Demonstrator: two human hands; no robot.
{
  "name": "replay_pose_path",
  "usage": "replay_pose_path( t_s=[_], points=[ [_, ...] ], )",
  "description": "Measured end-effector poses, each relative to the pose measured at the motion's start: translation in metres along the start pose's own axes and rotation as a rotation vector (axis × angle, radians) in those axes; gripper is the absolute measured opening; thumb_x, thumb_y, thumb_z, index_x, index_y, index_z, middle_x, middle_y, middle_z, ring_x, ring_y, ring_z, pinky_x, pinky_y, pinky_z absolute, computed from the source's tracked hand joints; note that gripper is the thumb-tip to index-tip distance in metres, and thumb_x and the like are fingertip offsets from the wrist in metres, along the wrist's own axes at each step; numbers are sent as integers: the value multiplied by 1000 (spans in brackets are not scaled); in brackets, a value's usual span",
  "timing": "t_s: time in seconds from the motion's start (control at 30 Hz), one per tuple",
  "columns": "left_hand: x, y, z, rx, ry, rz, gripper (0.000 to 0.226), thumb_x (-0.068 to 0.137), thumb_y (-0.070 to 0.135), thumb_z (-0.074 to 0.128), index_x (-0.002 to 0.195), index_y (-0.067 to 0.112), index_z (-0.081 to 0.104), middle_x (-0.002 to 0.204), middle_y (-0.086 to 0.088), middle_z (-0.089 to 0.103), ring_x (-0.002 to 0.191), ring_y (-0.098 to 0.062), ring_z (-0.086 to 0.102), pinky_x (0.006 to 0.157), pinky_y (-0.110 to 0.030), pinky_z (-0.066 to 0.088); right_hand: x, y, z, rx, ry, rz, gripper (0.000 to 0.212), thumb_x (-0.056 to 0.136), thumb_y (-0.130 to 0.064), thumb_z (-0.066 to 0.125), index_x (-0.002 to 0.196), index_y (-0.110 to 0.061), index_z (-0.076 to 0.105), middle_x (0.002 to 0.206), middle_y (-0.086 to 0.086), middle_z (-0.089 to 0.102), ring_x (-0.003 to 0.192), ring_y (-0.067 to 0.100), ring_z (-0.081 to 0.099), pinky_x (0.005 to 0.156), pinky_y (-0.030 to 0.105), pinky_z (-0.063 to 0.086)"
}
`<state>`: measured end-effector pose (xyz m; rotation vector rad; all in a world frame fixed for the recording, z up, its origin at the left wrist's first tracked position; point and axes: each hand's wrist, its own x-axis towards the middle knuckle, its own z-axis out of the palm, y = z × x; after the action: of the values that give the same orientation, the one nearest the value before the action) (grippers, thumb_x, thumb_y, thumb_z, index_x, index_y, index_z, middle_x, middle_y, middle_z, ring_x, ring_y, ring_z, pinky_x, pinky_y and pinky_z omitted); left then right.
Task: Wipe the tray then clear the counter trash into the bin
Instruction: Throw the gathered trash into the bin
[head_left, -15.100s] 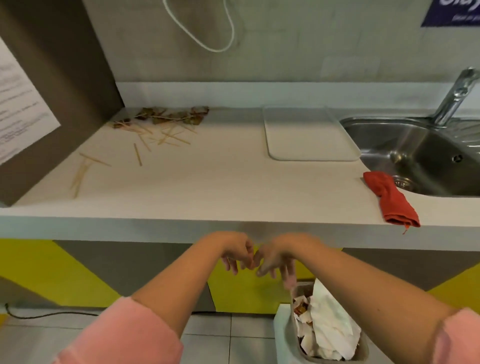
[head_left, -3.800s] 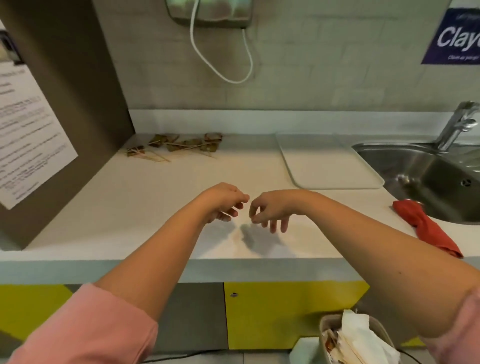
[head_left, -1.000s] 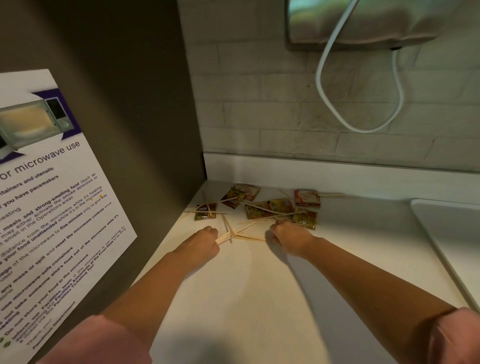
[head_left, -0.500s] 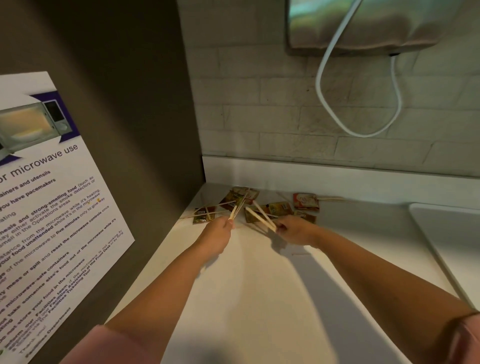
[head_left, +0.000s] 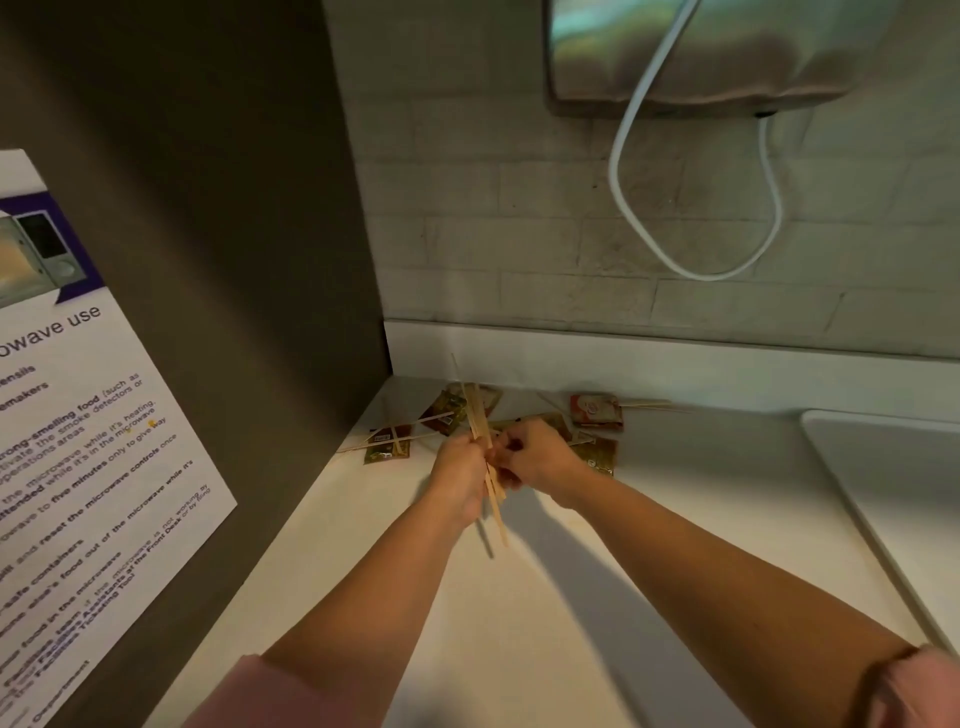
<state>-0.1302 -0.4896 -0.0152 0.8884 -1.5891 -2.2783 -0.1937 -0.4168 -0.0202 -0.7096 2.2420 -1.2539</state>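
Both hands meet on one bundle of wooden sticks (head_left: 485, 467) above the bench (head_left: 571, 623), well left of the tray (head_left: 893, 467).

Farthest from the tray, a printed notice (head_left: 78, 415) hangs on the dark side panel (head_left: 234, 260). Nearer the tray, in the bench's back corner, lie sachets (head_left: 387, 449) with loose sticks (head_left: 395, 439) crossed over them. Next comes the left hand (head_left: 460, 480), its grip closed, fingers curled round the bundle, which stands tilted and sticks out above and below the fist. Just on the tray side of it, the right hand (head_left: 537, 457) has its fingers curled in, pinching the same bundle. More sachets lie behind this hand, a red one (head_left: 596, 411) nearest the tray but apart from it. The tray lies flat on the bench at the right edge, only partly in view.
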Motion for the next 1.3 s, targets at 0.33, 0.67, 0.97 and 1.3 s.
replay_pose_path(
  t_s=[0.33,0.67,0.97,1.3],
  points=[
    [13,1,-5,23,61,-83,19,101,6,32,90,8,47,76,-9,54,66,-19,54,73,-42,48,10,19,-30,-190,66,30,17,87,-11,63,100,-3,70,75,-2,59,66,9,52,52,14,40],
    [27,-4,-8,92,67,-86,24,101,14,34,82,11,47,60,2,31,42,-6,24,32,-16,19,38,75,-72,-660,157,334,56,80,-25,66,130,-14,46,134,8,46,124,32,40,102,37,37],
    [30,-6,-14,77,13,-118,22,99,21,42,80,12,46,57,3,31,27,-1,23,28,-15,18,30,51,-73,-502,201,159,22,90,-10,52,111,-6,58,107,12,62,104,29,60,71,27,46],
    [35,-3,-5,81,-40,-72,35,86,50,57,91,16,54,72,2,47,44,-6,26,39,-19,22,12,-14,-63,45,106,-65,14,93,-16,55,83,-8,62,61,4,52,55,15,48,52,23,38]
  ],
)
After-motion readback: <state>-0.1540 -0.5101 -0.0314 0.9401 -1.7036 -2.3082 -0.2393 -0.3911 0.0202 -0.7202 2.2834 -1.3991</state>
